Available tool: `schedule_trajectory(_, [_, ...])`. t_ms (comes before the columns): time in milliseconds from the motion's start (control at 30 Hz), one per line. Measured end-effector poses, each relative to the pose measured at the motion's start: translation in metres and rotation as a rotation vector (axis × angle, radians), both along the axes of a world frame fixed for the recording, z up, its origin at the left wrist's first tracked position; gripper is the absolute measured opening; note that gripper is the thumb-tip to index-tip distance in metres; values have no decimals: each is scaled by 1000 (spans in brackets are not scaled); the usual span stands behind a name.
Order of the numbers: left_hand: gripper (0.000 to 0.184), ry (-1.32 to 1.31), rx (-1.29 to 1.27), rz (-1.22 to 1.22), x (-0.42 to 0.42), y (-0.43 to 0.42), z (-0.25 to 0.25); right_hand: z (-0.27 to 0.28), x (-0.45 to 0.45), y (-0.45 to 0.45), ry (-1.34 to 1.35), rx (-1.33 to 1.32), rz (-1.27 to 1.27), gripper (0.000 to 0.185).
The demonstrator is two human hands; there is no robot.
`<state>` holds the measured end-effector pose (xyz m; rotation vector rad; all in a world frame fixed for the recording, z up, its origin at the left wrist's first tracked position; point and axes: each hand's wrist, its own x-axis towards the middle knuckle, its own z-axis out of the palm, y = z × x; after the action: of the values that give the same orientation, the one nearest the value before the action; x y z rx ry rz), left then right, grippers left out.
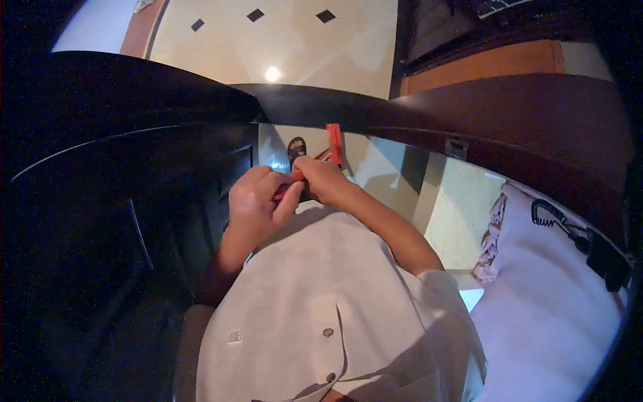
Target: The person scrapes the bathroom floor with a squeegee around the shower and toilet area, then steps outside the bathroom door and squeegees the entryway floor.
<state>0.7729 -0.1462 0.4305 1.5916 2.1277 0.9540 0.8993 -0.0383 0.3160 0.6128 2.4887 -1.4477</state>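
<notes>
My left hand is closed around a small red object, which shows between its thumb and fingers. My right hand touches it from the right, its fingers pinched on the red object's upper end. Most of that object is hidden by the fingers. Just beyond my right hand, a red strip hangs or lies over the pale floor; whether it joins the held object I cannot tell. Both hands are in front of my light shirt.
A sandalled foot stands on the floor beyond my hands. Dark wooden panels rise at the left, and a dark wooden edge crosses ahead. At the right lies a pale pink cloth with a coiled dark cord.
</notes>
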Motion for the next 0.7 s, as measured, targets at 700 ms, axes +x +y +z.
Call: schedule_trajectory(700, [26, -309, 150, -484, 50, 67, -123, -45, 2, 23, 527, -84, -300, 13])
